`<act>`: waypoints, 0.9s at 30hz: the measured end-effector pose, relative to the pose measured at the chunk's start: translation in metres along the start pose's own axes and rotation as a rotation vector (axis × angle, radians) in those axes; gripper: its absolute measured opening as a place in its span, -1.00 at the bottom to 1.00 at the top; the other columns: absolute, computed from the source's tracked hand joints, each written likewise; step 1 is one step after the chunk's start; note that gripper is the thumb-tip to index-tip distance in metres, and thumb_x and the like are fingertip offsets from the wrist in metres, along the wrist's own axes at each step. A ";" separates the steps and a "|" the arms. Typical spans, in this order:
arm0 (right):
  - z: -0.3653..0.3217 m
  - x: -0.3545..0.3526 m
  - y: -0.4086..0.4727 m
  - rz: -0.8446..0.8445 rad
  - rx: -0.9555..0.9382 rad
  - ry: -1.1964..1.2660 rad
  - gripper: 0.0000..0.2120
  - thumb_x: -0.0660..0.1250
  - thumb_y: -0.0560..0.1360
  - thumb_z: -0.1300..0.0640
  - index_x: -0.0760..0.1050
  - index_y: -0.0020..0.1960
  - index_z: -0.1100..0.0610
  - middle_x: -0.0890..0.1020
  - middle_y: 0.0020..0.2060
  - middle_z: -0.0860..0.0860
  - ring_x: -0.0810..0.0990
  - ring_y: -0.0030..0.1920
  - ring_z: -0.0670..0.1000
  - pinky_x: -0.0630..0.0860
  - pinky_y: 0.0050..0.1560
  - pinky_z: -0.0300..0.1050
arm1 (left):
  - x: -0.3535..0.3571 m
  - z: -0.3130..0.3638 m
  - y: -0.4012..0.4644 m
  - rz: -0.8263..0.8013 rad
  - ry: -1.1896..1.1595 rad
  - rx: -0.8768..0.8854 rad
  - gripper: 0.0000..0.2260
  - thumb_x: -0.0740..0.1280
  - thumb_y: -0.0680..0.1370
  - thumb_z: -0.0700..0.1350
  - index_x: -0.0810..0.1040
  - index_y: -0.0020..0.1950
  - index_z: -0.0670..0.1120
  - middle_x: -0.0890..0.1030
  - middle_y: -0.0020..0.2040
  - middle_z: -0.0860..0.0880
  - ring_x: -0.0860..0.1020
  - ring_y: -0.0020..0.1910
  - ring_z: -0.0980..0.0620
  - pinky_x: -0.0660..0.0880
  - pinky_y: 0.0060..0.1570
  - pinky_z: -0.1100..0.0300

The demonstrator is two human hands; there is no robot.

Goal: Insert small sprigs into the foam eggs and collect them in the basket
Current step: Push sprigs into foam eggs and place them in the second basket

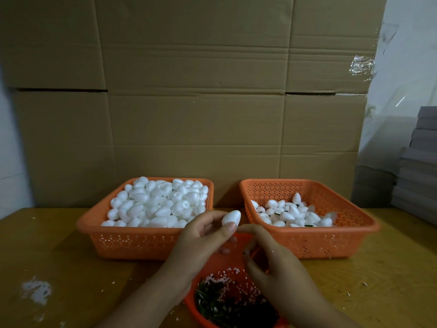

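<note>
The left hand (201, 235) pinches a foam egg (231, 218) as the right hand's (267, 254) curled fingertips meet its base, likely seating a sprig too small to see, before the right basket (354, 235).

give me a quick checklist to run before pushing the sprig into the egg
1. White foam egg held firmly: ok, the left hand pinches it between thumb and fingers.
2. Sprig in the right hand: cannot tell, its fingertips meet near the egg but no stem shows.
3. Sprig supply within reach: ok, the small orange dish of dark green sprigs sits under both hands.
4. Room in the right orange perforated plastic basket for the finished egg: ok, it is only partly filled.
5. More blank eggs available: ok, the left orange perforated plastic basket is heaped full.
</note>
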State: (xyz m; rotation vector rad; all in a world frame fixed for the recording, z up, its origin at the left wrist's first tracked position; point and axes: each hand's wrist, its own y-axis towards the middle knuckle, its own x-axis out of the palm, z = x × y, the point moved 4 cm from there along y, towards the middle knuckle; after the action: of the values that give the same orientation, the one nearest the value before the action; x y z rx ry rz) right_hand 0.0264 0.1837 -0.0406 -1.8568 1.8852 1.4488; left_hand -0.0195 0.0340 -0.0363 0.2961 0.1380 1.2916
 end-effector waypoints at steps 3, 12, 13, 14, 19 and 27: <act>-0.001 0.000 0.000 -0.019 -0.006 -0.001 -0.55 0.30 0.50 0.13 0.31 0.21 -0.35 0.56 -0.10 -0.22 0.58 -0.18 -0.13 0.46 -0.22 -0.30 | 0.000 0.001 0.000 -0.007 0.029 0.013 -0.77 0.44 0.36 0.10 0.67 0.00 0.15 0.70 -0.05 0.02 0.67 -0.07 0.10 0.57 -0.15 0.25; -0.002 0.001 0.000 -0.022 -0.021 -0.006 -0.53 0.27 0.49 0.08 0.27 0.17 -0.45 0.56 -0.07 -0.25 0.59 -0.16 -0.15 0.49 -0.18 -0.27 | 0.000 0.001 -0.001 0.000 0.076 0.039 -0.76 0.44 0.38 0.07 0.68 0.02 0.09 0.70 -0.06 0.01 0.66 -0.08 0.10 0.55 -0.17 0.29; 0.000 0.001 0.000 -0.006 -0.010 0.003 -0.56 0.29 0.51 0.10 0.29 0.16 -0.41 0.57 -0.08 -0.26 0.59 -0.18 -0.16 0.49 -0.20 -0.27 | 0.000 0.000 -0.001 0.007 0.084 0.039 -0.78 0.45 0.40 0.05 0.68 0.01 0.07 0.70 -0.06 0.01 0.66 -0.09 0.10 0.55 -0.18 0.30; 0.002 0.000 0.001 0.017 0.002 0.016 -0.57 0.31 0.51 0.12 0.30 0.15 -0.38 0.57 -0.09 -0.25 0.59 -0.20 -0.16 0.48 -0.23 -0.28 | -0.001 0.000 -0.001 0.014 0.089 0.039 -0.82 0.46 0.43 -0.01 0.68 0.02 0.05 0.70 -0.07 0.01 0.66 -0.10 0.09 0.55 -0.19 0.30; 0.004 -0.002 0.000 0.086 0.010 0.033 -0.41 0.34 0.50 0.19 0.23 0.26 -0.42 0.56 -0.10 -0.22 0.59 -0.30 -0.08 0.51 -0.31 -0.20 | -0.001 -0.002 -0.001 0.018 0.110 0.024 -0.85 0.44 0.50 -0.16 0.65 0.04 0.02 0.70 -0.09 0.05 0.65 -0.17 0.11 0.55 -0.19 0.31; 0.002 -0.002 0.000 0.069 0.011 0.002 -0.37 0.33 0.50 0.18 0.22 0.28 -0.46 0.54 -0.08 -0.22 0.59 -0.26 -0.04 0.53 -0.25 -0.11 | -0.002 -0.001 -0.001 0.040 0.105 0.038 -0.89 0.43 0.51 -0.11 0.67 0.02 0.02 0.68 -0.17 0.08 0.61 -0.25 0.15 0.54 -0.20 0.31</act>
State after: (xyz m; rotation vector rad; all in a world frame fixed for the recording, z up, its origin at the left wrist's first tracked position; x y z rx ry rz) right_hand 0.0258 0.1866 -0.0407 -1.8059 1.9724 1.4544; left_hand -0.0198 0.0322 -0.0376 0.2641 0.2471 1.3453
